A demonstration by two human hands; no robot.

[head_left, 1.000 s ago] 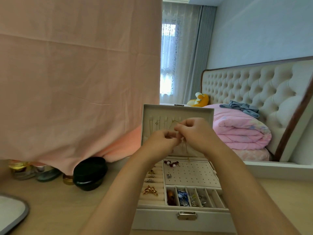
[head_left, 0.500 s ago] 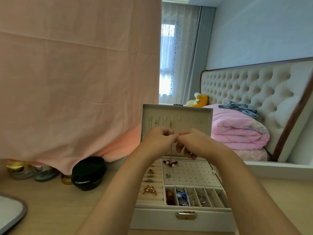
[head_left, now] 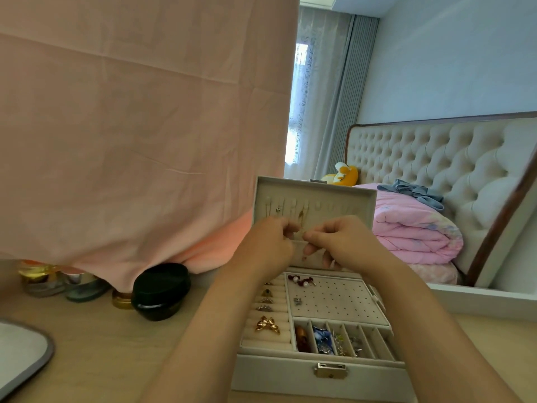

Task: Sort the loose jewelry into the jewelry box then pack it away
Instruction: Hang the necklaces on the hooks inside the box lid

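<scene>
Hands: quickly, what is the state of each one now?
Left hand: closed, pinching a thin gold chain.
Right hand: closed, pinching the same chain.

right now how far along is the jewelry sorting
Done: rings sit in the ring rolls, pearl earrings on the stud panel, beads in the front compartments. In hand: left hand and right hand pinch a fine gold chain before the raised lid. Left: probably hang it, shut the lid, fasten the latch, pack the jewelry box away.
</scene>
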